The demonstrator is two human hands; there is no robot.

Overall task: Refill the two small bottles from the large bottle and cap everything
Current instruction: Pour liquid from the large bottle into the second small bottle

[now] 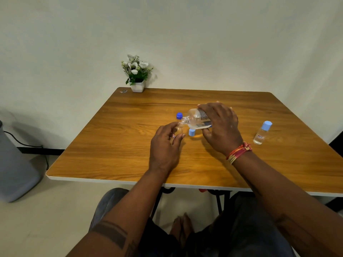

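The right hand (220, 127) grips the tilted large clear plastic bottle (196, 118); the left hand (165, 143) holds the small clear uncapped bottle (178, 129). Keep mouths aligned, pour slowly.

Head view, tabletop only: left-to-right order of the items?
Flower pot → left hand gripping the open small bottle → light blue cap → right hand tipping the large bottle → capped small bottle.
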